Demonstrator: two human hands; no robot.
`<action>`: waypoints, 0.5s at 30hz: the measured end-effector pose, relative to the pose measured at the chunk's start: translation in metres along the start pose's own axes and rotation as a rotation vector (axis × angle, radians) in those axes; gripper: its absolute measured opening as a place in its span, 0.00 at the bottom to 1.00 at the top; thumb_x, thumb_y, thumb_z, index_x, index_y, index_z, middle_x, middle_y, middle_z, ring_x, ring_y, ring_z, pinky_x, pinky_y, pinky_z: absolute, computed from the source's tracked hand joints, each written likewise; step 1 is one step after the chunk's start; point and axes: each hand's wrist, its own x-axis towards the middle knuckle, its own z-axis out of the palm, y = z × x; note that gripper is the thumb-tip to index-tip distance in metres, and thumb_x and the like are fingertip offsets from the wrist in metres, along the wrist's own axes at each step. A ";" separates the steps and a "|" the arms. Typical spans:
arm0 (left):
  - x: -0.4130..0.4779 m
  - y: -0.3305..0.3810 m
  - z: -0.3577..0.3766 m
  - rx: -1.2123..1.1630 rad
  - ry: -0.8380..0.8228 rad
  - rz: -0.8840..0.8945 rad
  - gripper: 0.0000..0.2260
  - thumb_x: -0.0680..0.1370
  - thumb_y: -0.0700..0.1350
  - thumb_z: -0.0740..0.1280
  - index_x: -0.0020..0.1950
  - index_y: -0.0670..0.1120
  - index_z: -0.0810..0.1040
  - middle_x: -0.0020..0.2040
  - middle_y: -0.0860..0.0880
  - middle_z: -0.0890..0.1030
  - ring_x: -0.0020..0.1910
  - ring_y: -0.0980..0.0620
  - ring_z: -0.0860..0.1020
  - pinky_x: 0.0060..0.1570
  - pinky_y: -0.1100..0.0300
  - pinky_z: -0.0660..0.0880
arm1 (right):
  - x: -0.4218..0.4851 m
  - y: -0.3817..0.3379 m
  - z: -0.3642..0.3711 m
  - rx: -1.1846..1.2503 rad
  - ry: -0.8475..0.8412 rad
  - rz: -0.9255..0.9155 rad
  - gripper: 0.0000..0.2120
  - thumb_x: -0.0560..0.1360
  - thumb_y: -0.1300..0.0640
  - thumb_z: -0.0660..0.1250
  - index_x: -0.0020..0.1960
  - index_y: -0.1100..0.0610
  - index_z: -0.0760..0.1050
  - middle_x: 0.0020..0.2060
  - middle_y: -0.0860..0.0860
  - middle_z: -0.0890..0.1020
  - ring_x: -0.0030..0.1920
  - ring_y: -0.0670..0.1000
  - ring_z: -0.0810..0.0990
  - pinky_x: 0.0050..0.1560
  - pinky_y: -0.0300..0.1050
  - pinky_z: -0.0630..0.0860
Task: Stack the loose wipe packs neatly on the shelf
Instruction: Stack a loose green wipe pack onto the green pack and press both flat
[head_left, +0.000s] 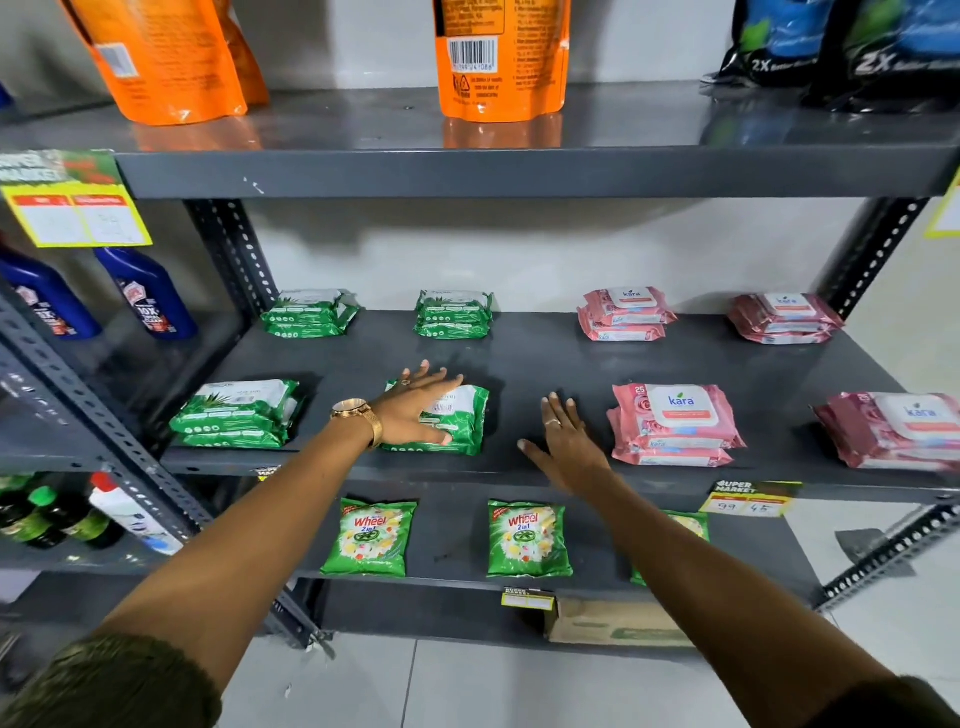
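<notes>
On the dark grey middle shelf (535, 364) lie stacks of wipe packs. Green stacks sit at the back left (307, 313), back middle (453, 314), front left (236, 413) and front middle (460, 421). Pink stacks sit at the back (625, 313), back right (784, 318), front (675, 423) and front right (896, 428). My left hand (415, 402), with a gold watch, rests flat on the front middle green stack, fingers spread. My right hand (563, 439) hovers flat and open above the bare shelf between that stack and the front pink stack, holding nothing.
Orange pouches (501, 57) and dark bags (852, 47) stand on the upper shelf. Green detergent packets (371, 538) lie on the lower shelf. Blue bottles (148, 293) fill the neighbouring rack on the left. Perforated steel posts (234, 254) frame the shelf; price tags (748, 501) hang from its edges.
</notes>
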 end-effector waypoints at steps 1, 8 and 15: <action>-0.002 0.002 0.003 0.000 0.036 0.008 0.36 0.77 0.49 0.67 0.78 0.50 0.49 0.79 0.45 0.46 0.77 0.46 0.39 0.74 0.50 0.36 | -0.004 -0.004 -0.012 0.057 0.001 -0.069 0.34 0.78 0.45 0.56 0.75 0.61 0.47 0.78 0.56 0.49 0.77 0.56 0.41 0.77 0.54 0.45; 0.004 0.017 0.041 0.007 0.432 -0.083 0.27 0.82 0.51 0.55 0.77 0.43 0.52 0.79 0.42 0.53 0.78 0.45 0.48 0.77 0.49 0.45 | -0.024 0.028 -0.081 -0.123 0.367 0.021 0.27 0.79 0.48 0.54 0.72 0.62 0.59 0.76 0.57 0.59 0.77 0.59 0.46 0.76 0.57 0.46; 0.019 0.023 0.056 0.118 0.460 -0.212 0.28 0.83 0.53 0.48 0.76 0.38 0.50 0.78 0.40 0.52 0.78 0.44 0.48 0.77 0.50 0.44 | -0.037 0.093 -0.083 -0.179 0.299 0.280 0.29 0.80 0.46 0.50 0.75 0.63 0.52 0.77 0.58 0.53 0.77 0.60 0.46 0.76 0.58 0.45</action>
